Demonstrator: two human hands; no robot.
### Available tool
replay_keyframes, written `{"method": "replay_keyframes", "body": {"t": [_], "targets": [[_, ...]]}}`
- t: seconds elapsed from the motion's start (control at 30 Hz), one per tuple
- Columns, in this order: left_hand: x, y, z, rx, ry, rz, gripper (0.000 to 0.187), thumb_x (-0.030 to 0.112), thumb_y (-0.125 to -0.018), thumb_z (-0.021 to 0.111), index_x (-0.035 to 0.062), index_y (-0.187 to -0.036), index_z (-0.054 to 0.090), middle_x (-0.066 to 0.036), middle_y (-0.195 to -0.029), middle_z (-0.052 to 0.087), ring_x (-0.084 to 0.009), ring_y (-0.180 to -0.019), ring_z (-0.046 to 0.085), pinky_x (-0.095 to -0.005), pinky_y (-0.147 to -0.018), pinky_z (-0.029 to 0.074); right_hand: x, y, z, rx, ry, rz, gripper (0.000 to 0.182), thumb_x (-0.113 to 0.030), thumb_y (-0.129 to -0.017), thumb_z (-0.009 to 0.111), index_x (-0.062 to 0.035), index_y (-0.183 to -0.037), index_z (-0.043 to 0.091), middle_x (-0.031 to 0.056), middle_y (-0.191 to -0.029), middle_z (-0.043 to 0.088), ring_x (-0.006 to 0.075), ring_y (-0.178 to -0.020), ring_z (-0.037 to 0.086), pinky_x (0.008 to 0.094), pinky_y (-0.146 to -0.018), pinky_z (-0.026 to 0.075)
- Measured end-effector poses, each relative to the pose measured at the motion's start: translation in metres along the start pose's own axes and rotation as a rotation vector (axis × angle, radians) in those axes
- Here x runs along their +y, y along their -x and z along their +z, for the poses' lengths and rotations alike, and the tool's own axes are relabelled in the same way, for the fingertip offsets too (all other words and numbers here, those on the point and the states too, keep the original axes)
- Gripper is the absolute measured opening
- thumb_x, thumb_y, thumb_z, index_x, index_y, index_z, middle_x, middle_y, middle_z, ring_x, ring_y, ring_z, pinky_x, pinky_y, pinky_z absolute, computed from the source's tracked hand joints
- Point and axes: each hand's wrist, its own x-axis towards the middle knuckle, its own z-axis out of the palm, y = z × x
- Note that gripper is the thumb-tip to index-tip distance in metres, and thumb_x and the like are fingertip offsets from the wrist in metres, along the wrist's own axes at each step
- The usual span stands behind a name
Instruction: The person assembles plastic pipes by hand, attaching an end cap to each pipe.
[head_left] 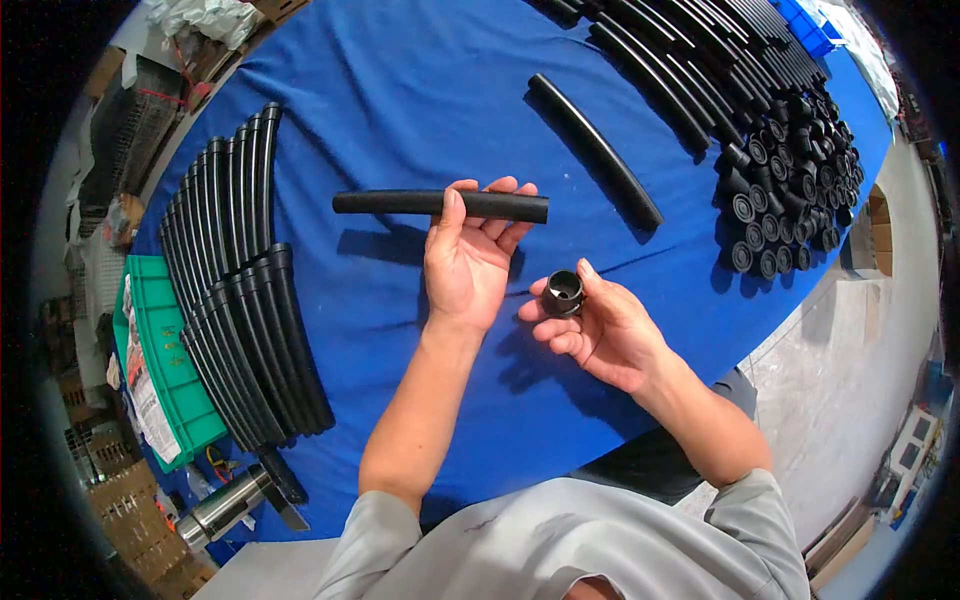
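Observation:
My left hand (470, 255) is closed round a black tube (385, 202), held roughly level above the blue cloth, its right end sticking out past my fingers. In my right hand (610, 330), thumb and fingers grip a small round black end cap (563, 293) with its hollow opening turned up toward me. The cap and the tube are apart. Beyond my hands a single black tube (595, 150) lies slanted on the cloth.
Capped black tubes (250, 340) lie in rows on the left, by a green crate (165, 350) and a steel flask (225, 508). A pile of black caps (790, 190) and many loose tubes (690, 70) sit at the right on the blue cloth (400, 90).

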Motion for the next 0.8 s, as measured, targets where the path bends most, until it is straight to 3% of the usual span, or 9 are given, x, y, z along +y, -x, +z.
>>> {"method": "replay_keyframes", "body": {"t": [0.07,0.17,0.2,0.3,0.6,0.8], "targets": [[0.001,0.001,0.000,-0.007,0.011,0.001,0.021,0.024,-0.105,0.057,0.0105,-0.120,0.058,-0.021,-0.123,0.067,-0.0413,-0.120,0.063,-0.0503,-0.099,0.057,-0.004,0.002,-0.002,-0.023,0.054,0.000,0.043,-0.038,-0.105,0.056,0.0025,-0.118,0.062,0.0176,-0.102,0.072,0.0184,-0.075,0.071,0.0276,-0.062,0.059],[0.000,0.003,0.002,-0.043,-0.019,0.028,0.023,0.009,-0.100,0.062,0.0126,-0.122,0.058,-0.021,-0.125,0.066,-0.0408,-0.120,0.064,-0.0509,-0.100,0.056,-0.018,0.008,0.006,0.147,0.451,-0.295,0.035,-0.031,-0.101,0.065,-0.0020,-0.120,0.061,0.0073,-0.093,0.067,0.0114,-0.066,0.063,0.0235,-0.055,0.051],[-0.001,0.004,0.003,-0.057,-0.034,0.040,0.027,0.004,-0.098,0.064,0.0133,-0.122,0.058,-0.021,-0.125,0.066,-0.0406,-0.120,0.064,-0.0511,-0.101,0.056,-0.022,0.008,0.011,0.203,0.566,-0.426,0.033,-0.021,-0.098,0.070,-0.0045,-0.124,0.059,0.0007,-0.091,0.061,0.0081,-0.069,0.058,0.0223,-0.056,0.047],[-0.003,0.006,0.000,-0.142,-0.012,-0.009,0.031,0.001,-0.096,0.064,0.0146,-0.123,0.061,-0.021,-0.127,0.066,-0.0402,-0.127,0.059,-0.0520,-0.107,0.052,-0.031,0.000,0.007,0.173,0.629,-0.564,0.039,-0.011,-0.094,0.072,-0.0019,-0.130,0.058,0.0042,-0.102,0.063,0.0092,-0.082,0.061,0.0224,-0.070,0.051],[-0.010,0.013,0.009,-0.182,-0.068,-0.013,0.030,0.001,-0.096,0.065,0.0172,-0.120,0.058,-0.020,-0.125,0.067,-0.0430,-0.121,0.063,-0.0534,-0.104,0.054,-0.033,-0.009,0.003,0.149,0.701,-0.589,0.035,-0.006,-0.093,0.071,-0.0003,-0.125,0.058,0.0053,-0.106,0.064,0.0120,-0.092,0.065,0.0293,-0.080,0.056],[-0.017,0.014,0.014,-0.169,-0.111,0.045,0.033,0.002,-0.097,0.065,0.0174,-0.123,0.052,-0.019,-0.120,0.069,-0.0418,-0.117,0.065,-0.0521,-0.098,0.059,-0.032,-0.011,0.009,0.132,0.697,-0.615,0.038,-0.008,-0.094,0.071,0.0013,-0.129,0.057,0.0045,-0.105,0.066,0.0110,-0.092,0.064,0.0278,-0.081,0.055]]}}
